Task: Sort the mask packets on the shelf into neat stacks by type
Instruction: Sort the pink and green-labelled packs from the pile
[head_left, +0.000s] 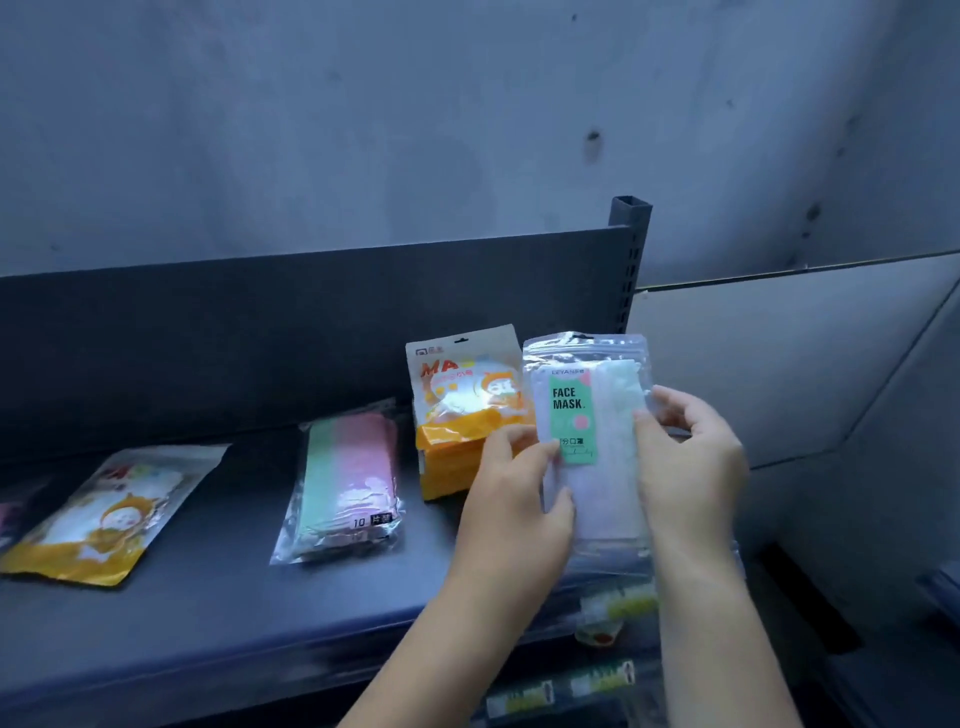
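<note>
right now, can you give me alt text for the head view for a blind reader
A person's left-hand grip and right-hand grip hold a clear FACE MASK packet upright above a dark shelf. On the shelf to its left sits a stack of orange packets, then a pink-and-green packet and another orange packet lying flat.

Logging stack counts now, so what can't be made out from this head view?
Orange stack, head view: left hand and the FACE MASK packet cover its right side; count unclear.
Far-left packet, head view: cut off by the frame edge; type unknown.
Lower-shelf items, head view: blurred, partly behind the right forearm; labels unreadable.
</note>
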